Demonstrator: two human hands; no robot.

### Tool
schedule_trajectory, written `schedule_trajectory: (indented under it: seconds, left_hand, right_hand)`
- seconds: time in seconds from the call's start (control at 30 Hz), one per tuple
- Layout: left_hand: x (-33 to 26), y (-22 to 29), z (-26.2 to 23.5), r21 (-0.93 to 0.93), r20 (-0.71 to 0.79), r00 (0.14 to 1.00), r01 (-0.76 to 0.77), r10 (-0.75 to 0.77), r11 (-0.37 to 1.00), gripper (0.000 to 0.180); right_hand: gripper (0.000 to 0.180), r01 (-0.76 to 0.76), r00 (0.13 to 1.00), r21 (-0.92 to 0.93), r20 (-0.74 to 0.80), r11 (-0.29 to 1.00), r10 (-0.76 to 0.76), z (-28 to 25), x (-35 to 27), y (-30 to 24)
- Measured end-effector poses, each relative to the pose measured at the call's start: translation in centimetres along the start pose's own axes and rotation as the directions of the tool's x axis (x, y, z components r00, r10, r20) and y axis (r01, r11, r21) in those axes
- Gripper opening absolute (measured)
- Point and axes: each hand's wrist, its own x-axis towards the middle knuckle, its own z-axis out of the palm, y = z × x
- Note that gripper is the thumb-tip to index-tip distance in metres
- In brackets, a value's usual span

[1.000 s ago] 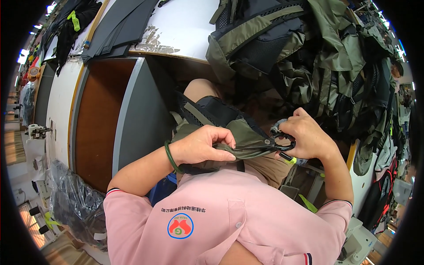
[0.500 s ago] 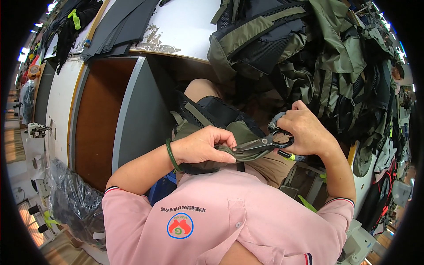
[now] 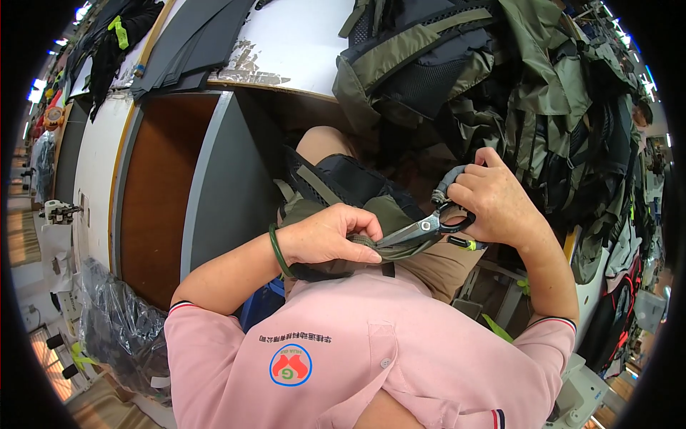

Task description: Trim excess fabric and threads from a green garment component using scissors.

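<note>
Gripping scissors (image 3: 421, 230) in your right hand (image 3: 493, 204), left hand (image 3: 329, 234) pinching olive fabric (image 3: 389, 214) on your lap; blades sit near your left fingertips, so a slip could nick them.

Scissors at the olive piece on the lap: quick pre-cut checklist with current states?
1. Right hand grips the scissors by the black loops: ok.
2. Left hand pinches the olive fabric piece against the lap: ok.
3. Blade tips point at the fabric edge beside the left fingertips: ok, though very close.
4. Left fingers out of the blade path: cannot tell, the tips are hidden under the fold.
5. Blades open or closed: cannot tell, they look nearly shut.
6. Pile of olive and black backpacks on the table clear of the right hand: not ok, it hangs right behind it.
</note>
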Motion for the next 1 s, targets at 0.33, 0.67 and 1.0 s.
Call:
schedule_trajectory:
  seconds: [0.33, 0.67, 1.0]
  left_hand:
    - [-0.1, -0.8, -0.2, 0.046, -0.01, 0.998, -0.062, 0.063, 0.997, 0.018]
    - [-1.1, -1.6, 1.0, 0.921, -0.034, 0.463, -0.33, 0.886, 0.208, 0.028]
    - [-1.7, -2.1, 0.9, 0.957, 0.073, 0.425, -0.284, 0.902, 0.056, 0.026]
  right_hand:
    - [0.038, -0.082, 0.997, 0.285, 0.012, 0.955, 0.082, 1.4, -0.2, 0.5]
    - [0.024, -0.051, 0.998, 0.785, 0.01, 0.617, 0.069, 7.5, 0.5, -3.1]
    - [0.025, 0.04, 0.987, 0.781, -0.13, 0.623, 0.099, 8.4, -0.4, -3.8]
